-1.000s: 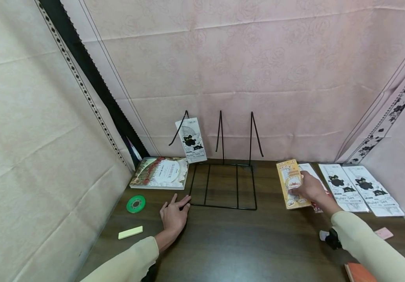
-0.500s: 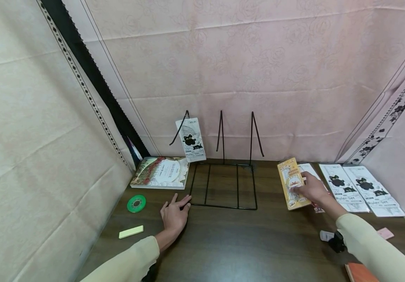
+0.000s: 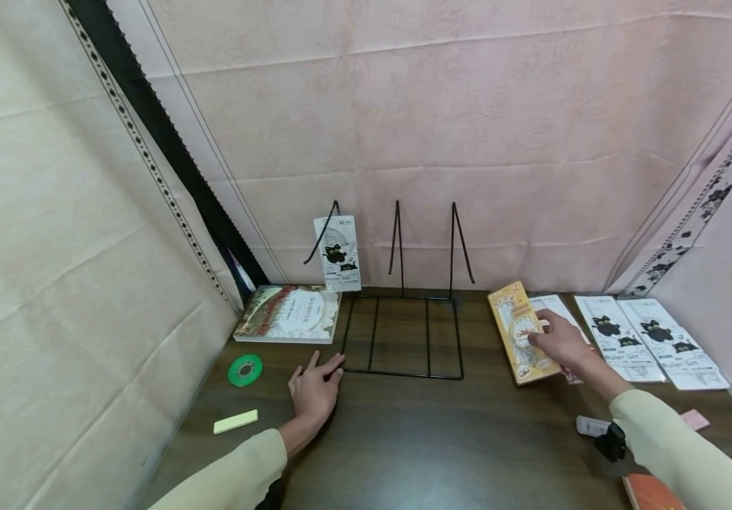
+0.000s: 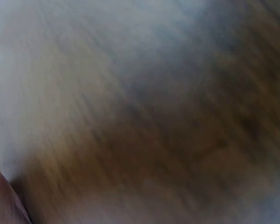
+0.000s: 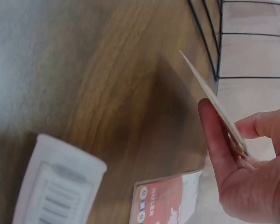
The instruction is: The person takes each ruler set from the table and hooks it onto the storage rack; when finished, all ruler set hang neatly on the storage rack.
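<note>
My right hand [image 3: 560, 343] pinches a flat yellow printed packet [image 3: 514, 322], thumb on its front face and fingers behind. In the right wrist view the packet [image 5: 210, 91] shows edge-on, raised over the wood and casting a shadow. Partly hidden behind that hand lies a white-and-red packet marked RULER [image 5: 161, 200]. My left hand [image 3: 314, 388] rests with extended fingers at the front left corner of the black wire rack [image 3: 404, 374]. A white Ruler Set packet [image 3: 340, 255] with black cats hangs on the rack's left hook. The left wrist view is mostly blurred wood.
Two more cat packets [image 3: 617, 343] lie at the back right. A floral book [image 3: 276, 322], a green disc [image 3: 245, 370] and a pale yellow bar [image 3: 235, 421] are on the left. Near my right sleeve are a white labelled object [image 3: 592, 426], a pink piece [image 3: 695, 420] and an orange item [image 3: 649, 492].
My right hand has lifted and tilted the yellow packet, shifting it slightly left. The hanging packet has swung a little left and straighter. My left hand has stayed put.
</note>
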The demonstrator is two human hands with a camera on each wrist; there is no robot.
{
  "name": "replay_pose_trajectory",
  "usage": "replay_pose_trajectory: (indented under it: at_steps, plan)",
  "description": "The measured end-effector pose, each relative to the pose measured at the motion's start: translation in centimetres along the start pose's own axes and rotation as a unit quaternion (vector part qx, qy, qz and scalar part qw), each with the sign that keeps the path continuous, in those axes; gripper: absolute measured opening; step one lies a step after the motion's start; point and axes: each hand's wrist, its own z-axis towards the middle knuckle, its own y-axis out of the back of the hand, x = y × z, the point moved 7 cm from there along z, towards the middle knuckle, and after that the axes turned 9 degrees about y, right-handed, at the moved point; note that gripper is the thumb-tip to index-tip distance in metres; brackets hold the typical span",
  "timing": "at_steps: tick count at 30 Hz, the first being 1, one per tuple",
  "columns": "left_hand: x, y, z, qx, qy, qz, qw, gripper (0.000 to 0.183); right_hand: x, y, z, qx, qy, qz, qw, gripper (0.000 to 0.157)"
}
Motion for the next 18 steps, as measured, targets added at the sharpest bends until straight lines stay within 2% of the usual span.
replay_pose_trajectory:
  at_steps: [5, 13, 18]
  plan:
    - [-0.1, 0.0, 0.0, 0.0, -0.002, 0.004, 1.0, 0.03, 1.2, 0.0, -0.6, 0.004, 0.004, 0.015, 1.0, 0.05]
    - [-0.2, -0.2, 0.0, -0.002, -0.006, -0.002, 1.0, 0.03, 4.3, -0.2, -1.9, 0.009, 0.054, 0.022, 0.998, 0.049]
    - [0.0, 0.0, 0.0, -0.006, -0.006, 0.0, 1.0, 0.029, 6.4, -0.5, -2.2, 0.003, 0.099, 0.024, 0.995, 0.05]
